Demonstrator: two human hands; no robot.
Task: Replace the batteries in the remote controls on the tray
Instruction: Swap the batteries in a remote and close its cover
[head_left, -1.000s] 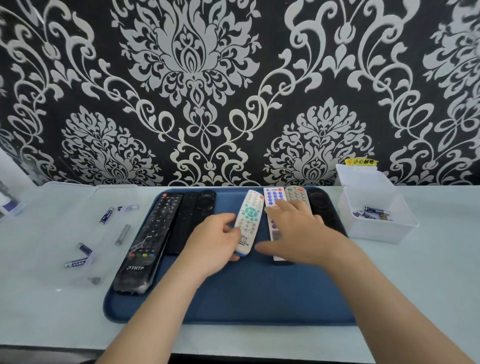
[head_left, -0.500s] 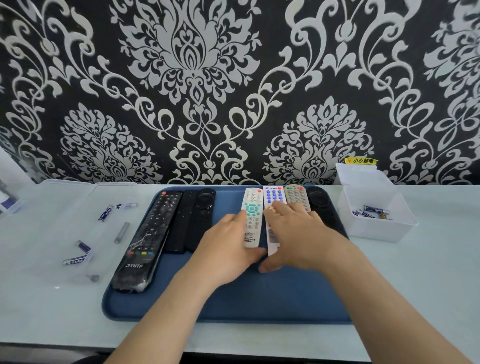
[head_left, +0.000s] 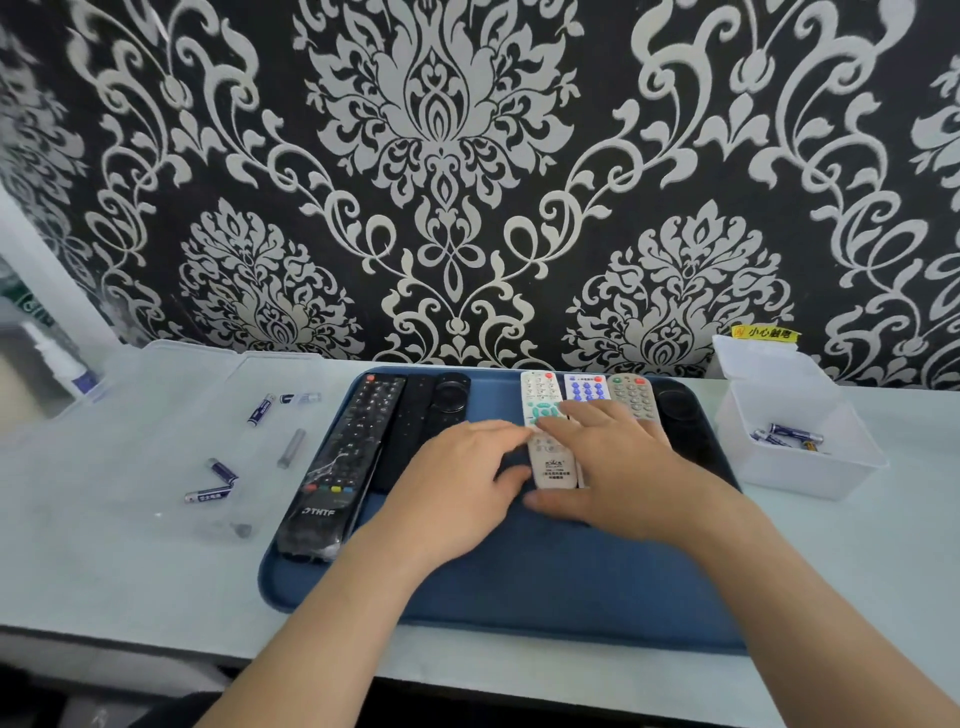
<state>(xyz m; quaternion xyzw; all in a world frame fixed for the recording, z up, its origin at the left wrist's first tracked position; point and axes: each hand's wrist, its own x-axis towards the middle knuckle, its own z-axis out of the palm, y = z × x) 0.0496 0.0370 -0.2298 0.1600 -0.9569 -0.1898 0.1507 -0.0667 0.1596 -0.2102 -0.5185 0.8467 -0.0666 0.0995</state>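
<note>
A blue tray (head_left: 545, 582) holds several remotes lying face up side by side. At its left lie a large black remote (head_left: 345, 462) and two slimmer black ones (head_left: 431, 415). A white remote with teal buttons (head_left: 545, 431) lies straight beside a white one with blue buttons (head_left: 586, 388) and a beige one (head_left: 631, 395). My left hand (head_left: 462, 483) lies flat with its fingertips against the white remote's left edge. My right hand (head_left: 618, 467) rests with straight fingers over the white, blue-buttoned and beige remotes. A round black remote (head_left: 675, 405) peeks out at the far right.
Loose batteries (head_left: 260, 410) lie in a clear lid on the left (head_left: 171, 441). A white plastic box (head_left: 810, 467) at the right holds more batteries (head_left: 789, 434). The patterned wall stands right behind the tray. The table's front edge runs just below the tray.
The white teal-buttoned remote, tilted in my left hand a second ago, now lies straight beside the others. My left hand has let go and flattened; my right hand stays on the remotes.
</note>
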